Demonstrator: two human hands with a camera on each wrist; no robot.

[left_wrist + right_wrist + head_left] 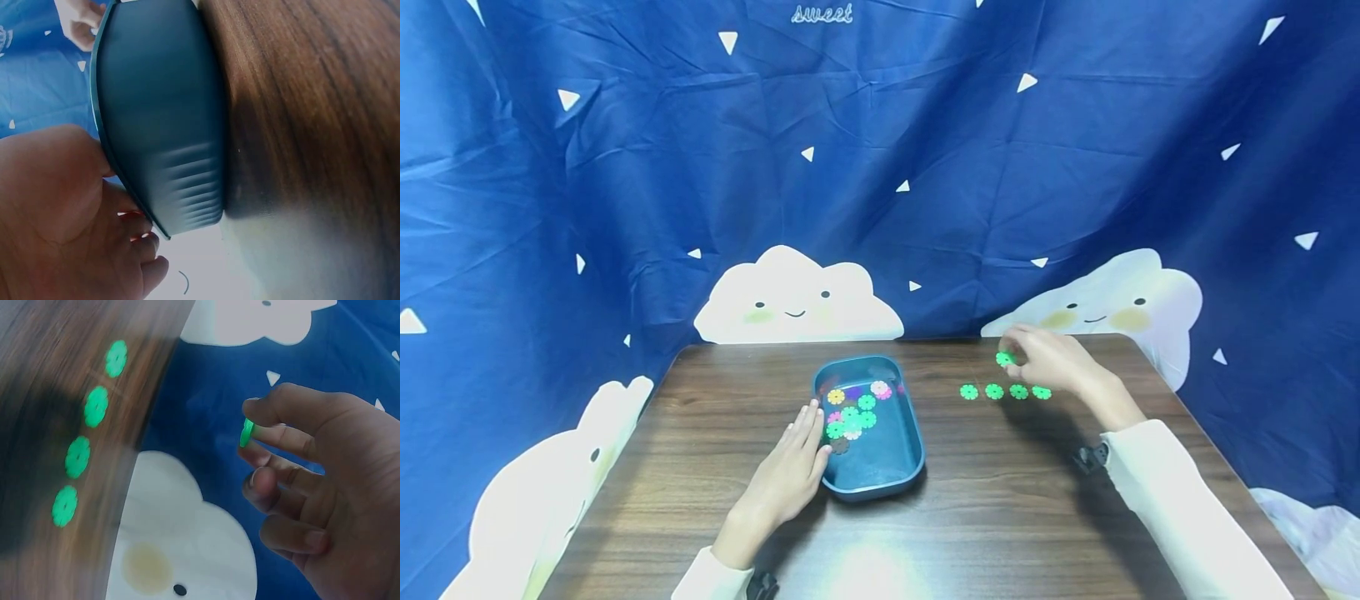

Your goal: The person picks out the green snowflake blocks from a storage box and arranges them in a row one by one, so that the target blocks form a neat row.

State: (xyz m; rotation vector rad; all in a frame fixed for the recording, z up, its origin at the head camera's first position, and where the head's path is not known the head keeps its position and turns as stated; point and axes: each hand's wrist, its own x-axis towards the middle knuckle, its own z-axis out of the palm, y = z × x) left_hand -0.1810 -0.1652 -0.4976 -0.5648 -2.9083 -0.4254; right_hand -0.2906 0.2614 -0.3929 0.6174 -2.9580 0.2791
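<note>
My right hand (1051,358) pinches a small green snowflake-shaped plastic disc (247,432) between thumb and fingers, raised above the far right of the table. Below it, several matching green discs (994,392) lie flat in a row; the right wrist view shows their notched edges. With its fingers extended, my left hand (792,468) rests on the left rim of a dark blue-green tray (880,468). That tray holds a loose cluster of discs (850,417), mostly green, with pink, yellow, purple, white and dark ones among them.
The brown wooden table (1000,533) ends at a blue curtain (925,167) printed with white clouds and triangles. Bare wood shows between the tray and the row of discs. A dark wrist strap (1092,457) sits at the right sleeve.
</note>
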